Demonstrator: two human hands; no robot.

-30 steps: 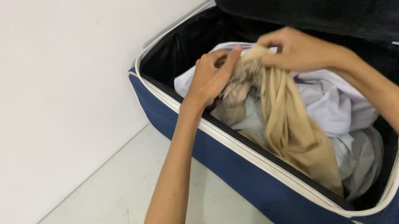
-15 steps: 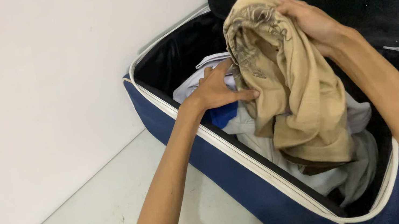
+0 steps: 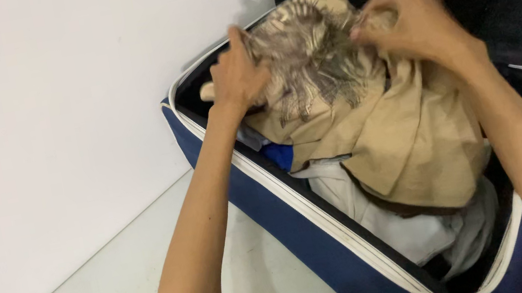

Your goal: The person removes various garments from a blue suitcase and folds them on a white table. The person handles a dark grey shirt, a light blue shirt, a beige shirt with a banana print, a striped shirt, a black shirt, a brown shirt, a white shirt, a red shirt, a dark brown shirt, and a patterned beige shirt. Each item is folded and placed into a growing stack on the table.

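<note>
The one tan patterned cloth [image 3: 371, 120] is bunched above the open navy suitcase [image 3: 289, 227], its length trailing down and to my right over the pale clothes [image 3: 397, 230]. My two hands grip its top: my left hand [image 3: 236, 76] is clenched on the left edge, my right hand [image 3: 414, 19] pinches the right. Both sit equally near. One blue garment [image 3: 280, 156] peeks out beneath.

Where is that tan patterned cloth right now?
In the head view, the tan cloth is held between the left hand and right hand, over the open navy suitcase and its white clothes.
</note>
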